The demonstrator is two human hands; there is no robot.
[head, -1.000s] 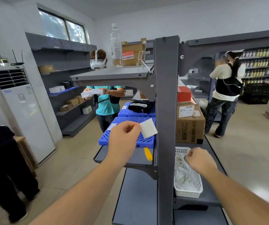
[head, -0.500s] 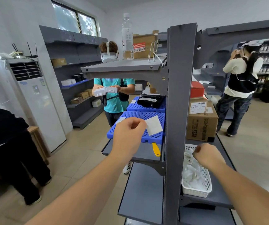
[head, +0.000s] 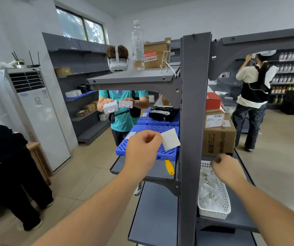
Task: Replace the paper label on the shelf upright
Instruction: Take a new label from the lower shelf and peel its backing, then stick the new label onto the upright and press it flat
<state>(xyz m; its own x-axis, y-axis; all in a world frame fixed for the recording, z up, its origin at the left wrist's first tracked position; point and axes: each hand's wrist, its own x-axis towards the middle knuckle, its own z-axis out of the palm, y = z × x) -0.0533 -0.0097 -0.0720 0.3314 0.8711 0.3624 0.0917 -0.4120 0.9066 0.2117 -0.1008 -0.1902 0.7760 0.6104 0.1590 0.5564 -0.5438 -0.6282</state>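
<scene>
A tall grey shelf upright (head: 194,121) runs down the middle of the view. My left hand (head: 142,148) pinches a white square paper label (head: 170,139) by its left edge and holds it just left of the upright, apart from it. On the other side of the upright, my right hand (head: 226,170) is curled shut over the far end of a white basket (head: 213,197); whether it holds anything small I cannot tell.
Blue slatted trays (head: 153,139) and a yellow scraper (head: 169,166) lie on the left shelf. A cardboard box (head: 218,135) stands right of the upright. Three people stand around: one behind the shelf (head: 123,103), one at far right (head: 252,96), one at left (head: 4,166).
The view has shifted, so the upright sits further right in frame. My left hand keeps the label near the upright; my right hand has risen slightly over the basket.
</scene>
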